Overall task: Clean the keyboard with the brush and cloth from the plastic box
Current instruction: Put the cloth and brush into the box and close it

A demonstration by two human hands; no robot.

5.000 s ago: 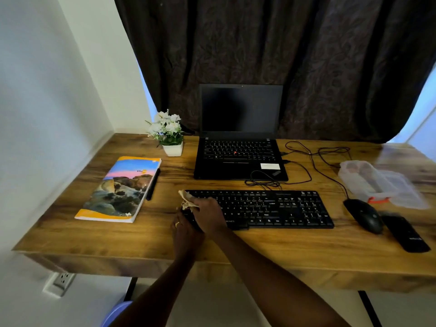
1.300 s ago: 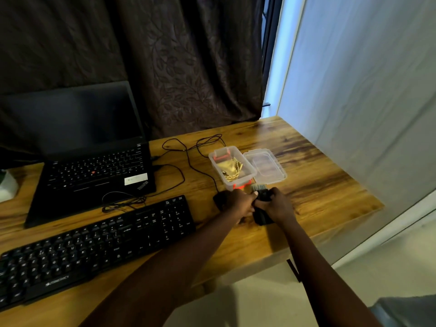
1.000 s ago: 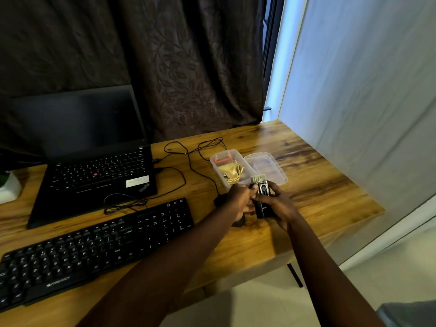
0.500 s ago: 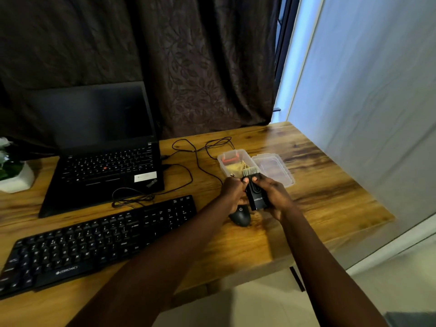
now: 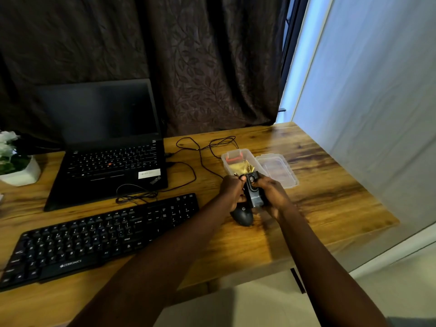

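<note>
Both hands hold the black brush tool (image 5: 254,194) just above the desk, in front of the open plastic box (image 5: 227,159). My right hand (image 5: 271,197) grips its body with the thumb on a slider near the top. My left hand (image 5: 232,191) grips its left side. No bristles show at the tool's top. The yellow cloth (image 5: 240,168) lies crumpled inside the box beside a red item (image 5: 233,158). The black keyboard (image 5: 94,237) lies at the lower left, away from both hands.
The box lid (image 5: 278,169) lies right of the box. A black mouse (image 5: 243,215) sits under the hands, its cable looping back. An open laptop (image 5: 106,147) stands behind the keyboard, and a white flower pot (image 5: 21,172) at the far left. The desk's right edge is near.
The cloth went from the keyboard into the box. Both hands took up the brush tool. Its bristles showed at the top half a second ago and are out of sight now.
</note>
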